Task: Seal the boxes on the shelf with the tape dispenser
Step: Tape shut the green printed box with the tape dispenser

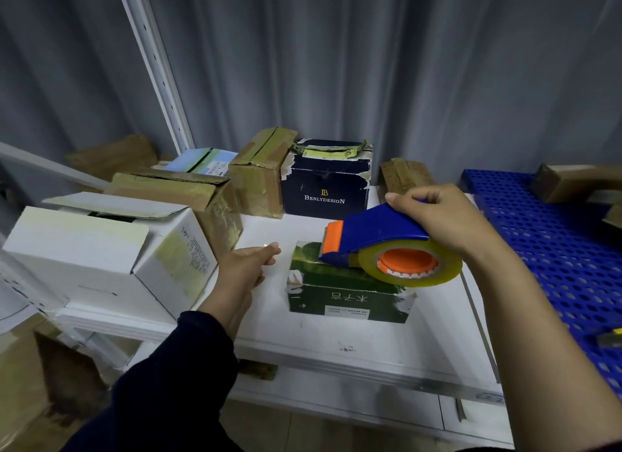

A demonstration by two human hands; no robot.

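Mid-taping, the right hand [444, 219] grips the dispenser [377, 236] on the green box [343, 293], the left hand [245, 266] loose and empty beside it; next likely needs a steady pull.

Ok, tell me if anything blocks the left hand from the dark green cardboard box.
Nothing visible does: only bare white shelf lies between the left hand and the dark green cardboard box. The right hand holds the blue tape dispenser on its top.
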